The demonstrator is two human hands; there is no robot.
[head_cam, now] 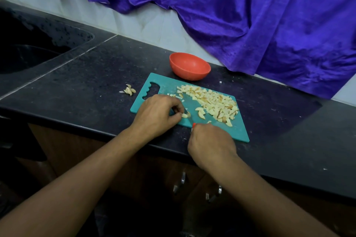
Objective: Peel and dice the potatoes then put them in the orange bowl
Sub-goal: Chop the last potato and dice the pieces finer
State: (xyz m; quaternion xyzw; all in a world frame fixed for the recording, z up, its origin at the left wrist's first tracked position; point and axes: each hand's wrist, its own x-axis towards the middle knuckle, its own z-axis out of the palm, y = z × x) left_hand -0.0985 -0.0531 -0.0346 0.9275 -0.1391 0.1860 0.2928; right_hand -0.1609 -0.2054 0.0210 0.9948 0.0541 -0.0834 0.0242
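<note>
A: Where is the potato piece [184, 115]?
B: On the cutting board [238, 132], at the worktop's [92, 82] front edge. Left grip [158, 113] pinches it. Right grip [211, 144] is curled round the knife [194, 125], blade beside the piece.
A: Rest?
B: Diced pile [213, 104] on the board. Orange bowl [189, 66] just behind it, toward the back edge. Peels [129, 90] left of the board.

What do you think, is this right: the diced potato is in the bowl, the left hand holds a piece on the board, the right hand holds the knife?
Not quite. The head view shows the diced potato on the board, not in the bowl, which looks empty. The left hand holds a piece on the board; the right hand holds the knife.
</note>
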